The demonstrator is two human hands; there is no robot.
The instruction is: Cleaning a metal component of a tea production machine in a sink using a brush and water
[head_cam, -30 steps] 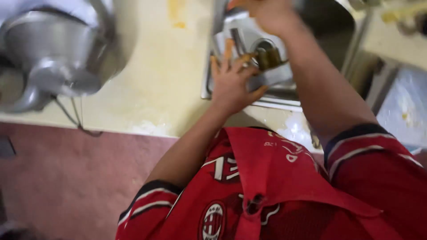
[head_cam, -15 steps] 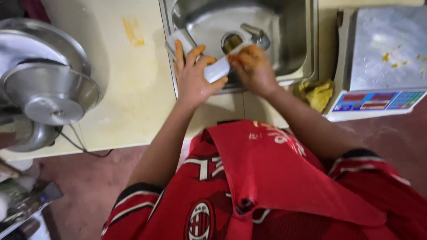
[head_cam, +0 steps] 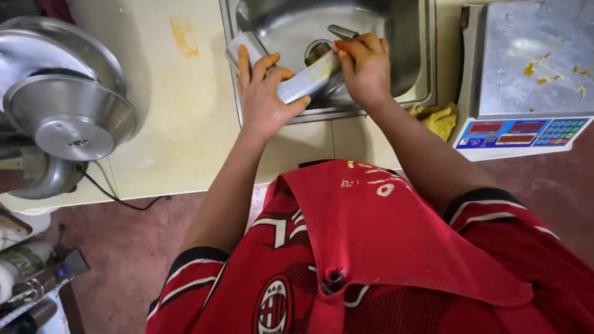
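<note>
From the head camera, you hold a long, flat grey metal piece (head_cam: 303,83) over the front edge of the steel sink (head_cam: 408,55). Its long axis runs on a slant: the near-left end sits by the sink's left rim, and the far-right end rises toward the drain (head_cam: 317,51). Your left hand (head_cam: 263,99) grips it from below and the side, fingers curled closed around its lower half, thumb pressed on the underside. Your right hand (head_cam: 365,65) closes on its upper end, fingertips bunched on the top face.

The sink basin lies open beyond the piece, with a metal tap handle (head_cam: 341,31) just above your right hand. To the left, the cream desk (head_cam: 179,124) has bare surface up to the stacked steel bowls (head_cam: 68,111). To the right, a yellow cloth (head_cam: 440,119) lies crumpled on the desk just beside your right forearm, and a weighing scale (head_cam: 526,80) stands close past the sink's right rim, narrowing the room on that side.
</note>
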